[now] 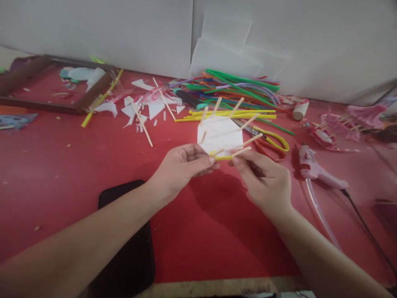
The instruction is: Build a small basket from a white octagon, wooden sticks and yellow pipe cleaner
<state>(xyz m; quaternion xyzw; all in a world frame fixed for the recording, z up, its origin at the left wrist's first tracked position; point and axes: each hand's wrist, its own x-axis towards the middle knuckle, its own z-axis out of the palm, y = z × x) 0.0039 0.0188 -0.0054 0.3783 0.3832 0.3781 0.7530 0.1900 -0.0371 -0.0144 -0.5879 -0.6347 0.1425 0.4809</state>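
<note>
Between my hands, raised over the red table, is a white paper disc (218, 134) with several short wooden sticks (236, 107) standing up around its rim. A yellow pipe cleaner (223, 157) runs along the near edge by the sticks. My left hand (189, 165) is closed, pinching the disc's near left edge and the pipe cleaner's end between thumb and fingers. My right hand (263, 174) is closed too, its thumb and forefinger gripping the yellow pipe cleaner at the near right, beside a stick. The fingers beneath the disc are partly hidden.
Behind the disc lie many coloured pipe cleaners (242, 89) and scissors (273, 142). A pink glue gun (319, 167) with its cord rests at right, near pink stick-framed pieces (344, 124). Paper scraps (156, 107), a brown frame (79, 99) and a black phone (130, 256) are at left.
</note>
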